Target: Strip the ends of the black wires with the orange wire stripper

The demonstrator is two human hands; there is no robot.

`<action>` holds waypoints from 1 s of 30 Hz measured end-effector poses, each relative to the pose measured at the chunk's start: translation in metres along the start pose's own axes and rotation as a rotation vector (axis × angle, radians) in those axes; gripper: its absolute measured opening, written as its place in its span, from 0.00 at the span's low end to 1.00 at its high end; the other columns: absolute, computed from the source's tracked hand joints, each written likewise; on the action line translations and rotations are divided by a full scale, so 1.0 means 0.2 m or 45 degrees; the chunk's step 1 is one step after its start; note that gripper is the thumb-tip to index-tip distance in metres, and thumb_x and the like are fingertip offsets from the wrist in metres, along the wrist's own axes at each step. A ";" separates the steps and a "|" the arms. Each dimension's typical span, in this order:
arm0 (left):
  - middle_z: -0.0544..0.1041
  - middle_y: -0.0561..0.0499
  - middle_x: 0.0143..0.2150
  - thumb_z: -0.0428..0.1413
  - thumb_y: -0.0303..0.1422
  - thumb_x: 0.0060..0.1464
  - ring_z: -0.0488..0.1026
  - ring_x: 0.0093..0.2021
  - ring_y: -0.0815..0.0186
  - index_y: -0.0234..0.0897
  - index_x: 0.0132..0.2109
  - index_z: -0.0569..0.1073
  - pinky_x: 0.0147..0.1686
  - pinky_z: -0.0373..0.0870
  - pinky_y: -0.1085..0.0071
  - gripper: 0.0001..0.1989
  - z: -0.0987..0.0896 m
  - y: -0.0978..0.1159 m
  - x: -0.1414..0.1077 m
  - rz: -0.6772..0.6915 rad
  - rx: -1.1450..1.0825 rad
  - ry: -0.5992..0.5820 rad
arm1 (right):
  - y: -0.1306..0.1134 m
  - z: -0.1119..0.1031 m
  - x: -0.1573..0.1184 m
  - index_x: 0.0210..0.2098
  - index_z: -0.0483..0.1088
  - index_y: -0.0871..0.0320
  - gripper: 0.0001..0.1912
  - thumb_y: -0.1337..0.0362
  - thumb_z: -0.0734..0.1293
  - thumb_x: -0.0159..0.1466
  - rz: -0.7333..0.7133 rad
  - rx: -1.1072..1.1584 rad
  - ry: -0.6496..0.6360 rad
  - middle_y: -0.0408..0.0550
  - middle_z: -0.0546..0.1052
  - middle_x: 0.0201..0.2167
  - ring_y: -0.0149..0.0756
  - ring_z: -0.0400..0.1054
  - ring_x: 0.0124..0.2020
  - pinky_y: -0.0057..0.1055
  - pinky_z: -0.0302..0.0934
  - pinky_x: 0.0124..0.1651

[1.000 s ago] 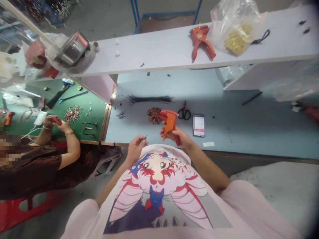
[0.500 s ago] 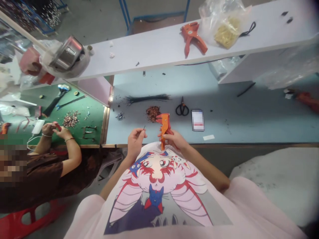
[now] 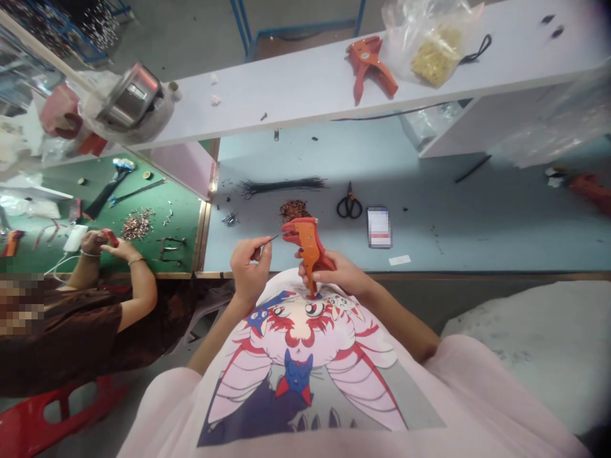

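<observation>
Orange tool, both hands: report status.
Left hand pinches dark wire. Right hand grips orange tool. Wire tip near tool's jaws. Copper-coloured scraps beyond, not between.

Four hands show: the wearer's left hand and right hand, plus two co-worker's hands. The left hand holds one wire. Orange pliers number at least two: one in the right hand, one on the shelf. The blue table carries one wire bundle, one pair of scissors, one phone, one white slip and one black stick. Copper scraps form two piles, one there and one on the green table. The shelf bears one metal pot, one bag of yellow pieces and one black loop. One red stool shows.
</observation>
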State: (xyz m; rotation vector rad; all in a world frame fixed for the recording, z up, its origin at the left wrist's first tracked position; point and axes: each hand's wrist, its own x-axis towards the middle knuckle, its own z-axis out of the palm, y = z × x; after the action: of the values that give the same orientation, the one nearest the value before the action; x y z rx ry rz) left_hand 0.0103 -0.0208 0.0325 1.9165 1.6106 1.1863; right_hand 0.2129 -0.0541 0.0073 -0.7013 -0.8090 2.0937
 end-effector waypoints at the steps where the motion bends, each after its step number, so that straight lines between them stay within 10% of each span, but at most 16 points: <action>1: 0.70 0.53 0.27 0.54 0.34 0.54 0.61 0.26 0.71 0.38 0.37 0.77 0.30 0.61 0.73 0.08 0.00 0.00 0.00 -0.015 -0.013 -0.012 | 0.00 0.00 0.00 0.49 0.65 0.60 0.24 0.66 0.72 0.54 0.010 -0.001 -0.013 0.49 0.73 0.37 0.34 0.70 0.33 0.32 0.68 0.34; 30: 0.73 0.53 0.26 0.60 0.34 0.45 0.66 0.27 0.72 0.35 0.31 0.76 0.28 0.63 0.76 0.06 0.04 0.04 0.03 -0.505 -0.533 -0.193 | 0.03 -0.03 0.01 0.47 0.64 0.62 0.20 0.62 0.70 0.57 0.028 -0.089 -0.082 0.47 0.72 0.31 0.33 0.70 0.26 0.31 0.68 0.26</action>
State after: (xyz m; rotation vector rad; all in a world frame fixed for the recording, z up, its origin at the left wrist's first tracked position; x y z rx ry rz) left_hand 0.0214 -0.0146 0.0353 1.3191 1.4359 1.0757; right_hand 0.2139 -0.0533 -0.0010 -0.6858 -0.9181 2.1257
